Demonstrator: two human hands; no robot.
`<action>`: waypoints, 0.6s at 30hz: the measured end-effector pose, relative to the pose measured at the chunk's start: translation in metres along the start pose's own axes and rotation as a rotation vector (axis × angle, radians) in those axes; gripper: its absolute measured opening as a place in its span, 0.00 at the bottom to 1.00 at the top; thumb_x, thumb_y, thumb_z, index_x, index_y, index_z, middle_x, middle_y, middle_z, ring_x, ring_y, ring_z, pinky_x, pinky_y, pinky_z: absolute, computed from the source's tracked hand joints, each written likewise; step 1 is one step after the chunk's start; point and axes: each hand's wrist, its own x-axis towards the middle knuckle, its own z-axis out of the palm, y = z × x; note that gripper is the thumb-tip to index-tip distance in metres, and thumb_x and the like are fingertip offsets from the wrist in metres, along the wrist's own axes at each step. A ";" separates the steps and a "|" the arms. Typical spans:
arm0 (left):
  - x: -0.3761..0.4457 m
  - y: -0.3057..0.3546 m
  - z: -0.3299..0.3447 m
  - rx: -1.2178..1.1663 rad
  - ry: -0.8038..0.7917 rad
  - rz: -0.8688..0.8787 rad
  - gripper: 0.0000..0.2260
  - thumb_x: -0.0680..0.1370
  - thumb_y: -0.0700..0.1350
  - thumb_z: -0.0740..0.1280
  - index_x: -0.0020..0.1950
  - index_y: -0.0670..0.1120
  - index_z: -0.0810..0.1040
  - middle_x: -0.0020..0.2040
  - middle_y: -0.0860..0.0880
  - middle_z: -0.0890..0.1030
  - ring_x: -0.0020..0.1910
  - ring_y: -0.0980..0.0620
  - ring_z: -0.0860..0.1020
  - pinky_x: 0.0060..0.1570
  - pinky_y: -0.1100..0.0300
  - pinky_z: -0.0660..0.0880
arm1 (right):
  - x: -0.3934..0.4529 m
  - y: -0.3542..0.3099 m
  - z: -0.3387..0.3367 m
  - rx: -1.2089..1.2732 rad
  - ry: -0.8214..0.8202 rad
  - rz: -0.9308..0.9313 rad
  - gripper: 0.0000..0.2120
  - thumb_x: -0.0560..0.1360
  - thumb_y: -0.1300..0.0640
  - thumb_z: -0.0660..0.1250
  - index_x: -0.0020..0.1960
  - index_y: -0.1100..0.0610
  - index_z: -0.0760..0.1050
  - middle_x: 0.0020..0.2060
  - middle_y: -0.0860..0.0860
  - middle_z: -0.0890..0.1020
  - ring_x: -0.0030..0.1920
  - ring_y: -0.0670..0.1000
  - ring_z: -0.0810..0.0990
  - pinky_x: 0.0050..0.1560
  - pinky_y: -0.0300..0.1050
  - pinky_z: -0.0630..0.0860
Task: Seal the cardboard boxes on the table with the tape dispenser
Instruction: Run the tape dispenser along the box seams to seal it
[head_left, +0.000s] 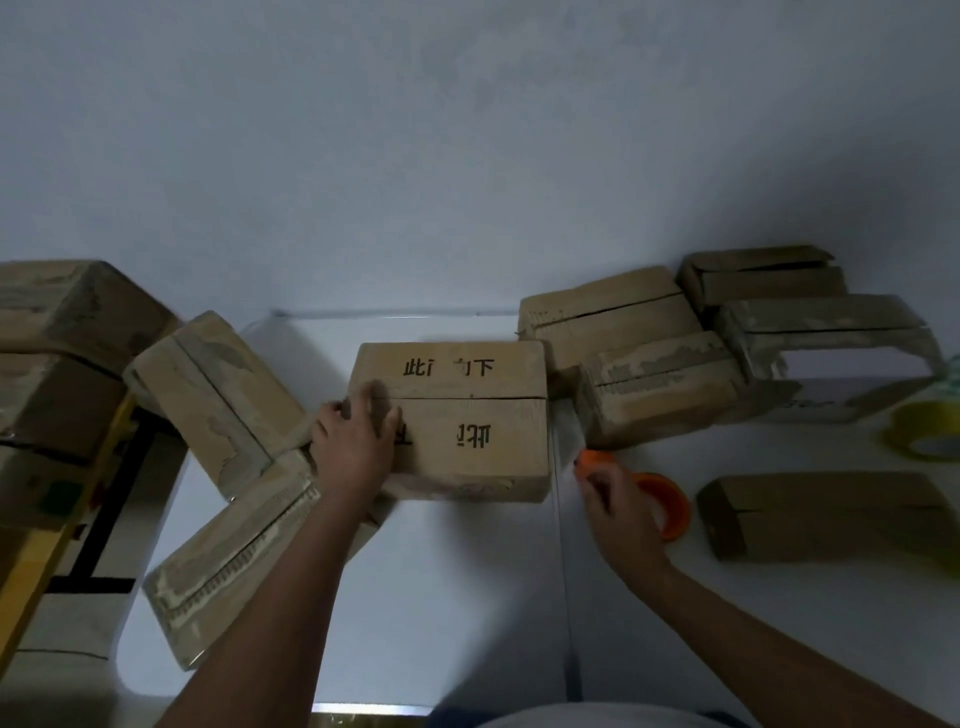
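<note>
A cardboard box (470, 415) with black printed characters on its closed top flaps sits mid-table. My left hand (358, 441) rests on its left end with fingers spread over the top seam. To the right of the box, my right hand (618, 512) grips an orange tape dispenser (667, 501), whose front end sits close to the box's right side. A strip of clear tape (566, 431) seems to run from the dispenser toward the box's right edge.
Several more cardboard boxes lie around: two at the left (218, 395), a pile at far left (67, 322), a cluster at back right (660, 389) and one at near right (826, 514). A yellowish tape roll (924, 431) lies at the right edge. The white table (452, 597) meets a wall behind.
</note>
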 end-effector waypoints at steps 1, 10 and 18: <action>-0.001 0.002 0.001 -0.003 -0.035 0.025 0.25 0.80 0.63 0.59 0.76 0.60 0.61 0.75 0.38 0.58 0.72 0.35 0.60 0.69 0.40 0.59 | 0.002 0.014 -0.007 -0.124 0.052 0.050 0.07 0.78 0.56 0.65 0.53 0.60 0.73 0.47 0.54 0.78 0.46 0.53 0.76 0.46 0.47 0.74; -0.037 0.021 0.014 0.125 -0.021 0.018 0.25 0.79 0.65 0.56 0.74 0.57 0.64 0.73 0.37 0.59 0.71 0.36 0.61 0.69 0.40 0.58 | 0.020 0.048 -0.016 -0.382 -0.236 0.256 0.12 0.81 0.51 0.61 0.53 0.62 0.71 0.48 0.58 0.78 0.44 0.53 0.76 0.44 0.43 0.70; -0.040 0.001 0.025 0.056 -0.097 0.167 0.27 0.80 0.64 0.56 0.78 0.61 0.55 0.81 0.51 0.44 0.78 0.37 0.47 0.72 0.37 0.58 | -0.001 0.047 -0.035 -0.251 -0.029 0.057 0.07 0.82 0.56 0.56 0.49 0.57 0.71 0.38 0.53 0.77 0.37 0.52 0.76 0.34 0.43 0.67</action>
